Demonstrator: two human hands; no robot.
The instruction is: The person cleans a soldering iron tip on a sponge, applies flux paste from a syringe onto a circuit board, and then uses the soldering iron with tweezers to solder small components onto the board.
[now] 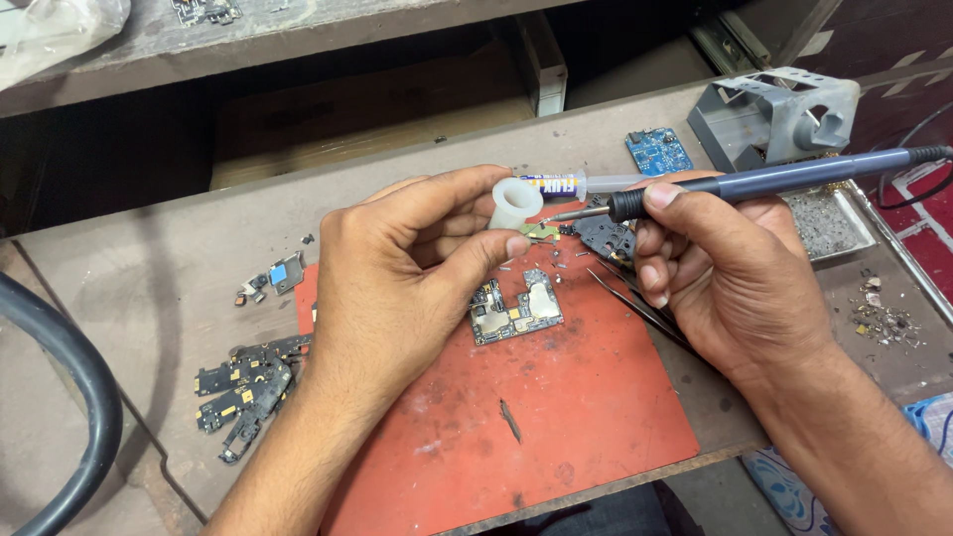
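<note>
Red mat [576, 407], one soldering iron [794, 177], one syringe [571, 186], two hands

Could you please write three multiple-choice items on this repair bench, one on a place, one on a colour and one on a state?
1. Where does the small circuit board lie?
A. on the red mat
B. in the metal tray
C. on the upper shelf

2. What colour is the loose board beside the metal stand?
A. green
B. blue
C. yellow

3. How is the soldering iron held?
A. parked in the stand
B. lying on the mat
C. gripped in the right hand

Answers:
1. A: it rests on the red mat, below the left hand.
2. B: its face is plainly blue.
3. C: the right hand is closed around its handle, while the left pinches a white syringe.
</note>
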